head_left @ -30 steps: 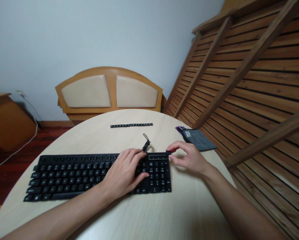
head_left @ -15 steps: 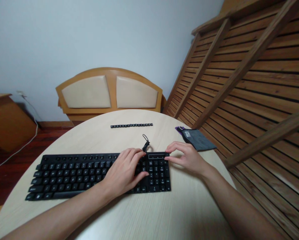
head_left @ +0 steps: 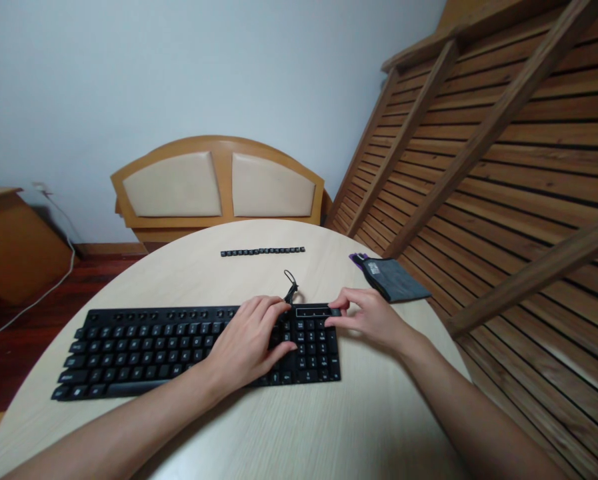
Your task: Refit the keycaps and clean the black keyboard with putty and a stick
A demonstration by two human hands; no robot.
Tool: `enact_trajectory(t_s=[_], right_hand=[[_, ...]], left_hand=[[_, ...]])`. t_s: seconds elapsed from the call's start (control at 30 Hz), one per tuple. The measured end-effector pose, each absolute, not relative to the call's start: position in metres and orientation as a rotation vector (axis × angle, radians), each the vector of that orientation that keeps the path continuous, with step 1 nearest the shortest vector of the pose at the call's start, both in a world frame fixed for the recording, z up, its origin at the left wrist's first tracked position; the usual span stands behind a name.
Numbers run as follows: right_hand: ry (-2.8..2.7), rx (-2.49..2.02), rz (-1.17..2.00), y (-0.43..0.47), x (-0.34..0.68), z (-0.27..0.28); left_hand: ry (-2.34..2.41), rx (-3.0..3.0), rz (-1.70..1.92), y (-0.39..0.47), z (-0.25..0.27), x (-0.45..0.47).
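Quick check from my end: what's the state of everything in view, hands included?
Keyboard: flat on the table, partly covered.
Left hand: palm down across the keyboard, thumb spread.
Right hand: curled at the keyboard's far right corner; grip unclear.
Small black keys: lined up beyond the keyboard.
Cable: bunched behind the keyboard.
Grey pouch: lying near the table's edge.
White cord: trailing across the floor.

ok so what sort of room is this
Likely a bedroom in a home: beyond the round, pale wooden table stands what looks like a curved, cream-panelled wooden headboard, and a brown slatted wooden frame, perhaps a bed base, rises at the right.
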State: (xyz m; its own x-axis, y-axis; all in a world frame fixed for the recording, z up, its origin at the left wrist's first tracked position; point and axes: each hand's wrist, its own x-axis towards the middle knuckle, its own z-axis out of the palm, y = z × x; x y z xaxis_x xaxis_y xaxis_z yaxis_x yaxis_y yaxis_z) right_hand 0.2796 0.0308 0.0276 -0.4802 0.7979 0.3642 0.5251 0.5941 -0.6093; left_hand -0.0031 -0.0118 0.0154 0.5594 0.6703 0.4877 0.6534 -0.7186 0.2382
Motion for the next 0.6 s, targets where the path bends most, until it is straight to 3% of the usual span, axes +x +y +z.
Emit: enact_trajectory(t_s=[0.6], right_hand=[[-2.259,-1.004,0.676,0.0224,0.2806,0.0364]], left_hand=[[1.174,2.727,0.852,-0.0101,0.0142,-0.0041]])
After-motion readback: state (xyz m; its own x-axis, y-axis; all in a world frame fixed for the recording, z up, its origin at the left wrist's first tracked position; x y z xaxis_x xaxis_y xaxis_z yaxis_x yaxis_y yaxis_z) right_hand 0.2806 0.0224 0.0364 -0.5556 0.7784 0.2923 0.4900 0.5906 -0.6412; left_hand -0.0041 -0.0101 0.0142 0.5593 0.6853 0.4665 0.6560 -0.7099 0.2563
